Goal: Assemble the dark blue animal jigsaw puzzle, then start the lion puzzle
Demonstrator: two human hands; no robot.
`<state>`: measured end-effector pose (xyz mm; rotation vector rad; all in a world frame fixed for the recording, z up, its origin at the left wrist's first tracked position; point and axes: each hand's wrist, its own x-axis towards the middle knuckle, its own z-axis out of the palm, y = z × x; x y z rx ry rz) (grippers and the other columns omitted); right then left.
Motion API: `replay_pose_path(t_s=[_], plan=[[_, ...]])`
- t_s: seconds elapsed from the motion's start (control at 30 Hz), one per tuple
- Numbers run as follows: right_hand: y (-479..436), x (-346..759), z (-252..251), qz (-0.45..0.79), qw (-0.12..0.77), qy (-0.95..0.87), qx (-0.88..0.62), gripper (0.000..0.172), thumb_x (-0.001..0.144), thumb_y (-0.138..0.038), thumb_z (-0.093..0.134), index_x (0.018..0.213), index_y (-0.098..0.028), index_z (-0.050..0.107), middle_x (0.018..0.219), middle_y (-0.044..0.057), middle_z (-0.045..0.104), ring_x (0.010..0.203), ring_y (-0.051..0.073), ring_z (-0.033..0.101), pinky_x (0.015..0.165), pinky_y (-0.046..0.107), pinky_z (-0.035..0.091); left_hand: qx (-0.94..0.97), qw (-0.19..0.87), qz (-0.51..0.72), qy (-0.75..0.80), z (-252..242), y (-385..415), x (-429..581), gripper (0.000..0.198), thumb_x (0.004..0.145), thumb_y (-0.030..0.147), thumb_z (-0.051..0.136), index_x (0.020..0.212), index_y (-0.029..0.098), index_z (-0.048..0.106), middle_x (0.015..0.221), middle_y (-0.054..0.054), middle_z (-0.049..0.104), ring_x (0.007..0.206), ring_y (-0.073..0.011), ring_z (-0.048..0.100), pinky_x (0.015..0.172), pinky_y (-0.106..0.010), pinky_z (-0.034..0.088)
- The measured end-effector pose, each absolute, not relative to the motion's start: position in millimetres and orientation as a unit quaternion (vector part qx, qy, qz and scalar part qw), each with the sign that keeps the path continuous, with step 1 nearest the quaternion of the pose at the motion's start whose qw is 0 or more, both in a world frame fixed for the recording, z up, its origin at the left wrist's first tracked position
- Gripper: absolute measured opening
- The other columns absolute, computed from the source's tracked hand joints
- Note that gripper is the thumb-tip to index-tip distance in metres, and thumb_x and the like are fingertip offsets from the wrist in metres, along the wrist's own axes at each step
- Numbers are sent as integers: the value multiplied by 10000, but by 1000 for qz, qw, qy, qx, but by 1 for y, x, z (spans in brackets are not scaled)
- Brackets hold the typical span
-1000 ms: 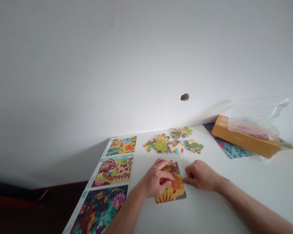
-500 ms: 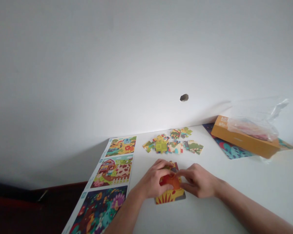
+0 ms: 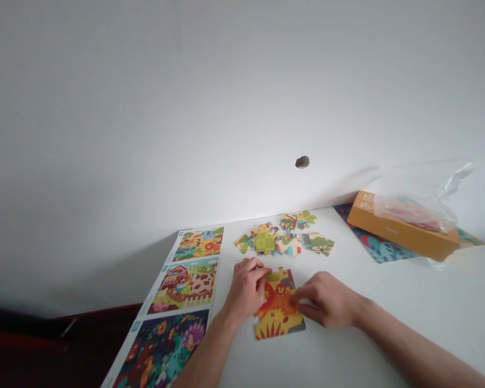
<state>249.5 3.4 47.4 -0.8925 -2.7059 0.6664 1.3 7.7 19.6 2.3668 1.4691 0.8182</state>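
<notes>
Near the front edge of the white worktop, I log a part-built lion jigsaw, lying flat and centred between my two hands. My left hand rests at its upper left, fingers pressed together and curled, with the fingertips at the jigsaw's top edge. My right hand lies at its right side, fingers close together and angled inward, tips on the lion. I cannot tell whether either hand pinches a piece. Just beyond the jigsaw, toward the back edge, sits a scattered heap of loose puzzle pieces. Along the left edge runs a strip of picture panels. At the back right corner, an orange box lies on a patterned blue sheet, with a clear plastic bag draped over the box.
</notes>
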Motion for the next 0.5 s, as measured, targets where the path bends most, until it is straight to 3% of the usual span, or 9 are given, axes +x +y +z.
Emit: replay_pose_path(t_s=[0.2,0.33,0.5], plan=[[15,251,37,152,171,-893,-388,255,956,-290,469,976,-234,717,784,48,701,720,175,613,659,276,390,840,153,250,457,27,3,3,327,845,102,557,1057,264,746,925,-49,619,913,-218,574,889,-414,405],[35,260,28,59,234,-853,-464,277,938,-299,495,1135,-214,671,1102,112,672,1038,259,581,897,389,426,856,171,236,426,27,-1,5,261,850,148,593,1016,280,745,933,-36,623,928,-214,565,908,-413,399],[49,263,17,40,191,-844,-500,405,906,-366,546,1289,-241,593,1344,128,578,1255,321,482,1042,525,345,827,124,267,478,22,2,6,196,902,227,562,1008,265,723,1036,-53,630,1041,-236,559,957,-424,408]])
